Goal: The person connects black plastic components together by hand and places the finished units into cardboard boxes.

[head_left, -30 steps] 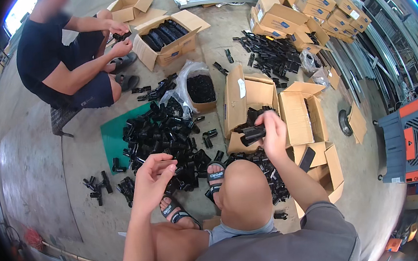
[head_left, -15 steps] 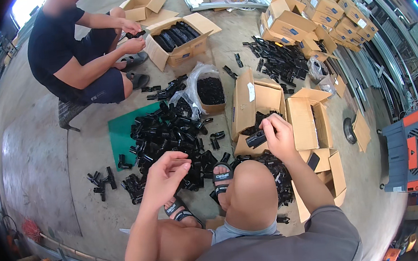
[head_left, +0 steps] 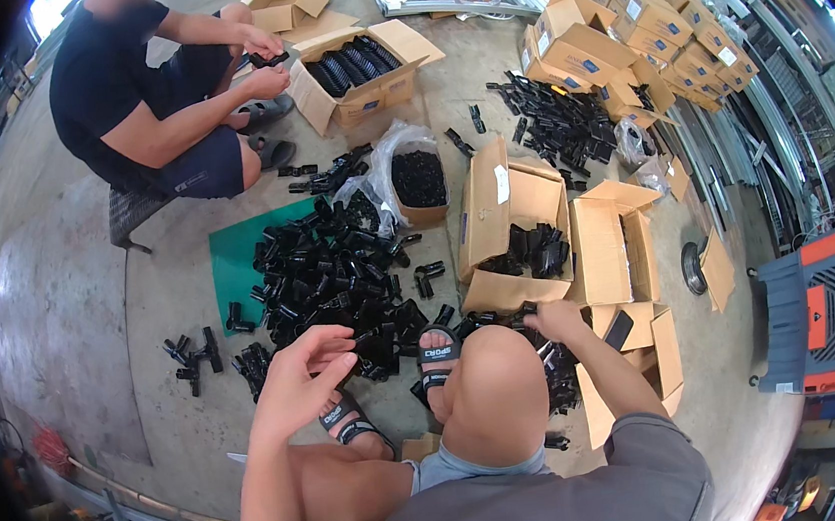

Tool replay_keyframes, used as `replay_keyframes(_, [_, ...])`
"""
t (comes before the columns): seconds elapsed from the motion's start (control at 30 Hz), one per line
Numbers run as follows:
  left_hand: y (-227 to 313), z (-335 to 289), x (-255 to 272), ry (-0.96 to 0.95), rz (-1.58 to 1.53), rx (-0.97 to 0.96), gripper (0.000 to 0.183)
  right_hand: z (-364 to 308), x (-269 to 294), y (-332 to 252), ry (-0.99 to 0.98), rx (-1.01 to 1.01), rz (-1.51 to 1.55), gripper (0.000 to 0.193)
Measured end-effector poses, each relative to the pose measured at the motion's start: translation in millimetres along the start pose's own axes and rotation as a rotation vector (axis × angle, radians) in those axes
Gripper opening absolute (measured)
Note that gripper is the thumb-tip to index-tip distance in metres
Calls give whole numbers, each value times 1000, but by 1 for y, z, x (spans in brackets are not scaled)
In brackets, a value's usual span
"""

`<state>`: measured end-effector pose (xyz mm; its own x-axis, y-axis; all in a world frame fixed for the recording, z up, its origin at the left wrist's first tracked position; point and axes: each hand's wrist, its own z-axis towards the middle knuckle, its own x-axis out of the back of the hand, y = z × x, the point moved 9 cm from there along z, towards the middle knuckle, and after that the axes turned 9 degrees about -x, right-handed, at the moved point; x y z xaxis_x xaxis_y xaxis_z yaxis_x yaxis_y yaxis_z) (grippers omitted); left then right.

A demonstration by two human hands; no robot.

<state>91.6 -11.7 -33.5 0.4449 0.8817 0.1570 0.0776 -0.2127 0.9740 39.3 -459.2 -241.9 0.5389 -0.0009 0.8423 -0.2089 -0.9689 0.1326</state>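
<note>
My left hand [head_left: 300, 377] is raised over the near edge of a large heap of black plastic fittings [head_left: 323, 270]. Its fingers are loosely bent, thumb apart, with nothing in them. My right hand [head_left: 557, 320] is lower, beside my right knee, with its fingers curled at a black plastic fitting [head_left: 530, 308]; most of that piece is lost among other dark pieces. Below this hand lies a second pile of black parts [head_left: 559, 377], partly hidden by my knee. Just beyond stands an open carton [head_left: 484, 224] with more black fittings inside.
Across the heap, a seated co-worker [head_left: 141, 106] holds a small black part beside a carton of packed black pieces [head_left: 371, 89]. A green mat [head_left: 235, 248] lies under the heap. More cartons [head_left: 617, 241] stand at right, near a grey-orange machine [head_left: 829, 306].
My right hand has moved down toward the pile beside my knee; the black fitting it held up is no longer seen raised. My left hand has shifted slightly left and down.
</note>
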Motion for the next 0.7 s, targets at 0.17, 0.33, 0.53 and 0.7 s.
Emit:
replay_keyframes(0.17, [-17,4,10,19,-64,45,32,62,36,27,329,-230,349,30])
replay_keyframes(0.33, [-22,17,4,14,-81,77,33,124,56,33,396,-365,543,31])
replay_keyframes(0.53, [-21,21,4,21,-27,99,33,165,59,1,320,-301,363,36])
replay_keyframes(0.7, [-22,26,2,20,-36,116,33,183,47,5,328,-401,330,25])
